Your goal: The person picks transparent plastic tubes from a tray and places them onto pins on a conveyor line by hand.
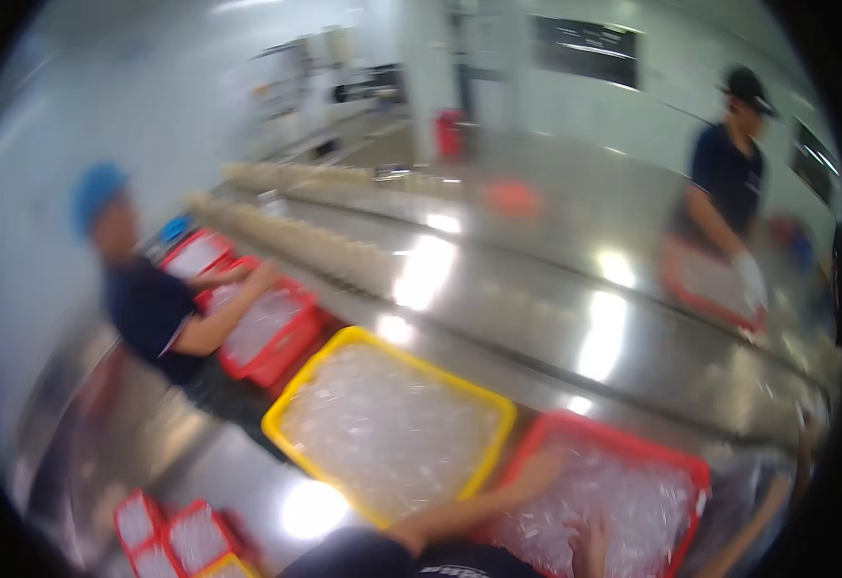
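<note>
A red crate (702, 482) stands at the lower right, filled with many small clear plastic-looking pieces (623, 496). Over its left part reaches my left hand (540, 470); its fingers are smeared and merge with the pieces. My right hand (590, 545) is low in the same crate, near its front. Its fingers look apart among the pieces, and I see nothing gripped in them. Directly left of this crate is a yellow crate (305, 380), heaped with similar clear pieces, with my left forearm crossing its near corner.
At left a person in a blue cap (156, 289) handles pieces in a red crate (291, 352). Across the long metal table (536, 289), another person (729, 183) holds a red crate (710, 289). Small red containers (166, 535) lie lower left. Another arm (753, 525) shows at right.
</note>
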Available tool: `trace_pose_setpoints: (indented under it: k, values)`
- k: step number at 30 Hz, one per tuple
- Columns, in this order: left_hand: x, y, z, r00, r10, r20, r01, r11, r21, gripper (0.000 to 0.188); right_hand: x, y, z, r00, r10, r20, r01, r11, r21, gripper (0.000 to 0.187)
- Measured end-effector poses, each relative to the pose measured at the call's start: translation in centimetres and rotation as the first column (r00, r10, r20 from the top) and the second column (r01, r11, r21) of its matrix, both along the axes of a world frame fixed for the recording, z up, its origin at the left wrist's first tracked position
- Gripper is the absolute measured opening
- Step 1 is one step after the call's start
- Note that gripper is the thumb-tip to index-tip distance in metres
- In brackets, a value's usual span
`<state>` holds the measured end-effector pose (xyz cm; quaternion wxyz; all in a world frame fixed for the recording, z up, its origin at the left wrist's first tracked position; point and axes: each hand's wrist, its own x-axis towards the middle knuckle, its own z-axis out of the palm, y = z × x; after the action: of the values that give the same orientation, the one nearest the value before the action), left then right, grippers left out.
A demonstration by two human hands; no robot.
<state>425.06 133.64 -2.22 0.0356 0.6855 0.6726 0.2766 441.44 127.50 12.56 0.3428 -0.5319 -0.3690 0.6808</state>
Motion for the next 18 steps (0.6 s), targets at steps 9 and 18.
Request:
trace_pose_setpoints:
  k: [9, 18]
  values:
    - [0.3, -1.5, 1.5, 0.993, 0.08, -0.089, -0.089, 0.991, -0.098, 0.023, -1.8, 0.3, -1.5, 0.966, 0.252, 0.051, -0.247, 0.964, -0.101, 0.052]
    - [-1.6, -8.5, 19.3, 0.616, -0.01, 0.788, 0.262, 0.946, -0.193, 0.019, -0.4, 1.2, -2.2, 0.944, 0.313, 0.106, -0.313, 0.95, -0.016, 0.04]
